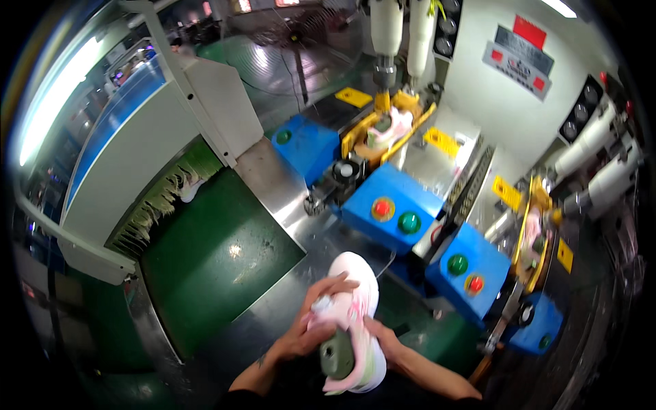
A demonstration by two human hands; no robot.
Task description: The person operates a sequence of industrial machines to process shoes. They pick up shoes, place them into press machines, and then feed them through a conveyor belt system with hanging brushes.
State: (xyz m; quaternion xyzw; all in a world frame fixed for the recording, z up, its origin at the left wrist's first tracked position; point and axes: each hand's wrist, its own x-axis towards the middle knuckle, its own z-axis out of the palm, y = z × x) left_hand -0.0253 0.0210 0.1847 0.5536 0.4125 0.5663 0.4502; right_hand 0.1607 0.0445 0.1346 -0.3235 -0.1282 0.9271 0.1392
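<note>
A pink and white sneaker [362,281] is in my two hands at the lower middle, toe pointing away from me. A dark green shoe last [337,357] fills its opening. My left hand [307,326] is wrapped over the upper from the left, fingers across the front part and thumb near the last. By those fingers shows a small whitish bit [321,301] that I cannot make out. On the other side my right hand [385,339] grips the sneaker's right edge, its fingers partly hidden beneath.
To the left, a green conveyor belt [212,253] runs under a housing with a fringe curtain [154,205]; a light shoe [192,190] lies there. Ahead, a press holds another pink shoe [398,130]. Blue control boxes [389,205] carry red and green buttons. A second press station [533,246] stands right.
</note>
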